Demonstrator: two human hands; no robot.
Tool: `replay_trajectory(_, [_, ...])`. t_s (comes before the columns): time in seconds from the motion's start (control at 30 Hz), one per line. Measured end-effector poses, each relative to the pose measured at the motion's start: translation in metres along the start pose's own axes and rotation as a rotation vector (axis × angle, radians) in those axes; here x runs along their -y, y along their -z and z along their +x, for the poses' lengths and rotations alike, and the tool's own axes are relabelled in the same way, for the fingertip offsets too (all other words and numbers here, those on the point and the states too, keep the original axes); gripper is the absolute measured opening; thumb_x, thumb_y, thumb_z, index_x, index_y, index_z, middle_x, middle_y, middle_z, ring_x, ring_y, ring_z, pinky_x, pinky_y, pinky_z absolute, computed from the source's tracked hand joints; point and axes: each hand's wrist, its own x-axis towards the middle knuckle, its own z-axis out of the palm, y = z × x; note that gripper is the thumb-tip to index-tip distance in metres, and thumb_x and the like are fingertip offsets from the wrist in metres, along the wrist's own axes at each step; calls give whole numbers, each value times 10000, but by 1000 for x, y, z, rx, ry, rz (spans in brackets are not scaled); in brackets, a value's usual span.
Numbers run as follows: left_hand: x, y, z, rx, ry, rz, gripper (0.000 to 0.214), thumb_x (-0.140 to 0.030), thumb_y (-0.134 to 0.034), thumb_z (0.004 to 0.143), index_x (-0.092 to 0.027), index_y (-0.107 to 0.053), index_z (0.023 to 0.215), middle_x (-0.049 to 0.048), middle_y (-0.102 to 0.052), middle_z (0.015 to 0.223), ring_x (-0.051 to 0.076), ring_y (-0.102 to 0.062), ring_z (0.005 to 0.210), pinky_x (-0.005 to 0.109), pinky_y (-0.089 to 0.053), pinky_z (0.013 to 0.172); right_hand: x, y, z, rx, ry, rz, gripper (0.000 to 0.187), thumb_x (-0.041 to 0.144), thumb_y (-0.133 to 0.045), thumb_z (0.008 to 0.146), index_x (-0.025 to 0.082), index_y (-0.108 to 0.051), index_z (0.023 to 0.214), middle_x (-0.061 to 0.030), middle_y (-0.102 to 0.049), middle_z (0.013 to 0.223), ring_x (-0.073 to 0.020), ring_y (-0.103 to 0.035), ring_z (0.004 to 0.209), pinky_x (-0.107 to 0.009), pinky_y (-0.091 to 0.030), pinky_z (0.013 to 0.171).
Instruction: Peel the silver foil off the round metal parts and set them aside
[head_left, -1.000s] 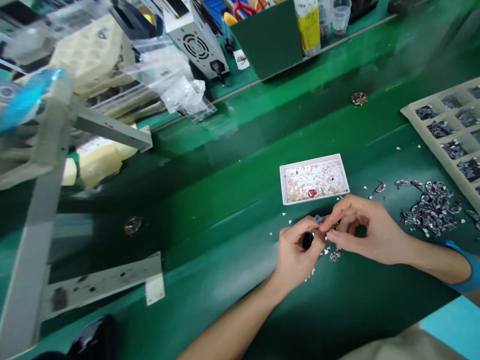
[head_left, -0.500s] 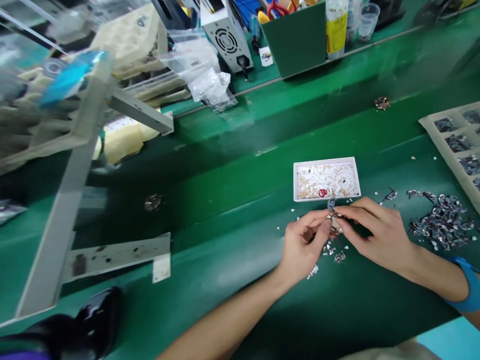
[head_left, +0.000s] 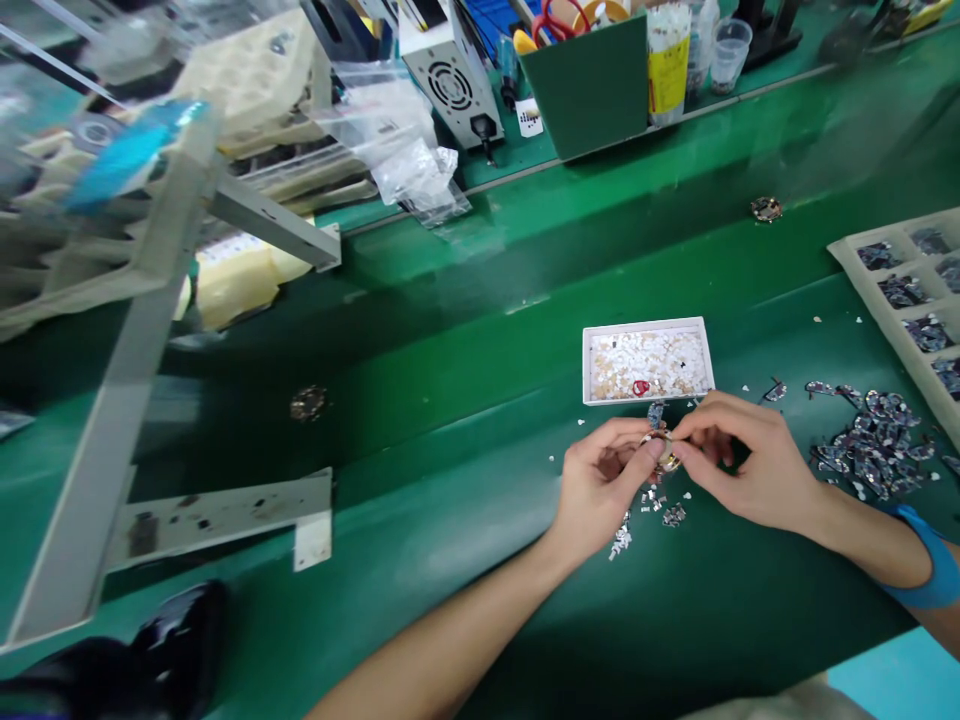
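Observation:
Between the thumb and fingers of my left hand is a small round metal-rimmed part with a pale inner face. A short dark strip with tiny components sticks out just above it; whether it is joined to the part I cannot tell. My right hand pinches at the part's right edge, thumb and forefinger together; what lies between those fingertips is too small to make out. Below the hands lie several tiny silvery pieces and small white pieces.
A shallow white box of tiny white and tan pieces sits beyond my hands. To the right are a heap of small circuit parts and a compartment tray. Round parts lie farther off. A metal bracket frame stands left.
My right fingertips have shifted slightly on the round part, whose pale face and rim show more now. The whole view has moved a little.

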Motion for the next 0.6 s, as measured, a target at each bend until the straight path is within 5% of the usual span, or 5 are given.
replay_trajectory(0.13, [4,1,-2,23,-66,89,158,-277,-787,894,-139,-761,967,43,-739,757,103,-613,573,189,-516,531,1,5,3,10,-140,40,206,295,-679,985,230,-669,1180,-27,-691,984,-114,-645,700,-236,-499,550])
replay_trajectory(0.37, [2,-2,-4,-30,-60,68,170,-289,-784,896,-140,-764,976,63,-784,798,129,-680,573,224,-604,570,5,4,2,-52,-3,-190,86,228,-677,944,215,-699,862,23,-625,705,-95,-510,545,-263,-414,516])
replay_trajectory(0.6, [7,-5,-3,-90,-56,-4,179,-290,-806,888,-143,-747,971,81,-812,887,160,-759,658,244,-660,657,5,0,0,0,-147,-98,212,304,-684,964,209,-680,775,30,-607,600,-98,-482,488,-258,-364,465])
